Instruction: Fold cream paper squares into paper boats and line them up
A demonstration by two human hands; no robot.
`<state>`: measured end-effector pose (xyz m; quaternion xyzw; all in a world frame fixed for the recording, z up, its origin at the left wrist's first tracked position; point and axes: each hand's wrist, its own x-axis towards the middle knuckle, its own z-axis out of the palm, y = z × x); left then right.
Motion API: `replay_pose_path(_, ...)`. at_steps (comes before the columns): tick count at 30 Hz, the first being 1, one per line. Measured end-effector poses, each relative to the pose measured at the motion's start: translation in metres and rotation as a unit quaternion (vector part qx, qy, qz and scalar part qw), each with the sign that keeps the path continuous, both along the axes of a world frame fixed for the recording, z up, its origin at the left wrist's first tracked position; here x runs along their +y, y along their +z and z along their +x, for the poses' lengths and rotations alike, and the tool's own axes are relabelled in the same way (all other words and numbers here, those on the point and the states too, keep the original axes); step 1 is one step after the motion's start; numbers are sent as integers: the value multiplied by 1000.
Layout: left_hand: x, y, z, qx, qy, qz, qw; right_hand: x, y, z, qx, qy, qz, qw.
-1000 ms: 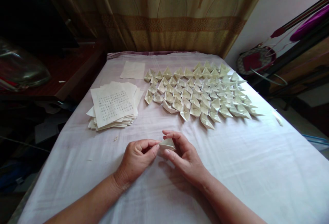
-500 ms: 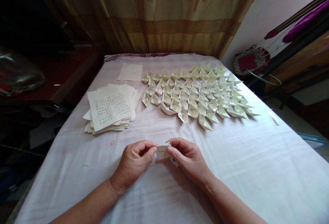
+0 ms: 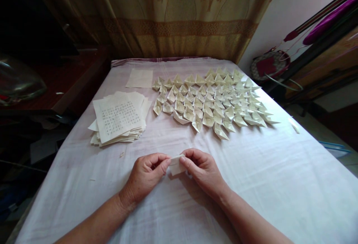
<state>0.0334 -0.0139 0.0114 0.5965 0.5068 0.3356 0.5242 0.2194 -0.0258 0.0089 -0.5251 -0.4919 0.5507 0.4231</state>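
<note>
A small folded piece of cream paper is pinched between both my hands just above the white cloth. My left hand grips its left edge with thumb and forefinger. On the other side, my right hand has its fingers curled around the paper's right edge. Farther back lie several finished folded paper boats laid out in rows. A stack of printed paper sheets rests to the left of them, and a single blank sheet lies behind the stack.
The table is covered by a white cloth. A patterned curtain hangs behind it. A dark wooden shelf stands at the left, and a dark cabinet with a round basket at the right.
The folded paper has been turned and flattened between my fingers, from a pointed shape to a squarer one. Both hands stay close together in the same place.
</note>
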Motion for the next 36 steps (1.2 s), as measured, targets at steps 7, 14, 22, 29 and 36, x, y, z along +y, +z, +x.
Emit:
replay_pose_path(7, 0, -2, -2, 3, -15, 13, 1000, 3, 7, 4, 11, 24, -11, 1000)
replay_pose_path(14, 0, -6, -3, 5, -33, 3, 999, 2, 4, 1, -9, -11, 6, 1000)
replay_pose_path(22, 1, -1, 3, 14, 0, 7, 1000, 0, -1, -2, -41, 1, 36, 999)
replay_pose_path(29, 2, 1, 2, 21, 0, 17, 1000, 1, 2, 1, -47, 37, 41, 997)
replay_pose_path(36, 1, -3, 1, 14, -15, 13, 1000, 0, -1, -2, -58, 6, 55, 997)
